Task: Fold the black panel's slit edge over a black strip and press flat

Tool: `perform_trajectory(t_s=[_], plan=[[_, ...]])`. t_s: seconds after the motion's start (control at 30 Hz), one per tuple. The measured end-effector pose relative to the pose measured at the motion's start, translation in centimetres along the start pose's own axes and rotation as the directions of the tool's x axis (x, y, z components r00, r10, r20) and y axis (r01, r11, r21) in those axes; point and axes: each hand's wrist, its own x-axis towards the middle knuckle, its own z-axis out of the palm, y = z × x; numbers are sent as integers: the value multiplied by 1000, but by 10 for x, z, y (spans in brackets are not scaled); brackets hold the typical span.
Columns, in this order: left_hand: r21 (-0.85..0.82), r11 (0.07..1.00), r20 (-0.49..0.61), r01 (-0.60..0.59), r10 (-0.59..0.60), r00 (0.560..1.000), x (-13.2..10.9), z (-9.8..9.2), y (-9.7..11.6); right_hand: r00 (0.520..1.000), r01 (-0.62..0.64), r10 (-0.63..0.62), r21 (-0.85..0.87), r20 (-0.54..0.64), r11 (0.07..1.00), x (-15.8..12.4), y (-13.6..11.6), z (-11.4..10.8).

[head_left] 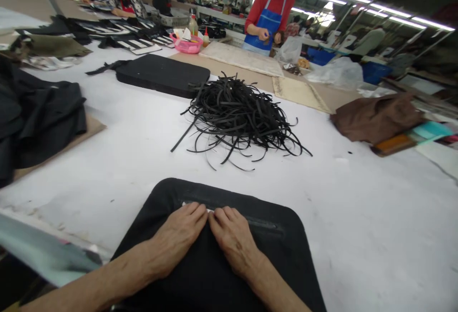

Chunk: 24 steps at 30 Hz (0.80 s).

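Curling fingers of left hand (179, 232) and right hand (234, 234) over white strip (209, 211), lower centre; cannot tell if pinching; seemingly partway along black case slot (265, 225)

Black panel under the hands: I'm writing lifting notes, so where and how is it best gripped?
I'd grip the black panel by its side edges, just short of the rounded far corners, left hand coming from the left, right hand from the right. It lies broad and flat on the white table, and those edges are uncovered.
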Motion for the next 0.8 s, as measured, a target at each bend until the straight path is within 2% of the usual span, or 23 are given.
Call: perform_trajectory(t_s=[0.13, 0.27, 0.4, 0.63, 0.73, 0.8], plan=[[224, 974, -46, -16, 27, 999, 4, 15, 6, 1000, -2, 2, 0, 26, 1000, -16, 10, -4], [406, 914, -112, -22, 73, 991, 3, 19, 13, 999, -11, 12, -16, 41, 1000, -36, 22, -10], [446, 895, -93, 0, 46, 995, 4, 16, 19, 999, 1, 0, -24, 51, 1000, -55, 33, -11], [470, 882, 5, -16, 15, 1000, 7, 5, 25, 994, 24, -18, -47, 111, 999, -85, 53, -18], [492, 871, -7, 8, -5, 1000, 8, 5, 28, 993, 50, -42, -68, 114, 996, -90, 56, -25], [488, 873, -12, 24, -20, 1000, 9, 4, 28, 992, 7, 5, -96, 122, 995, -90, 56, -30]])
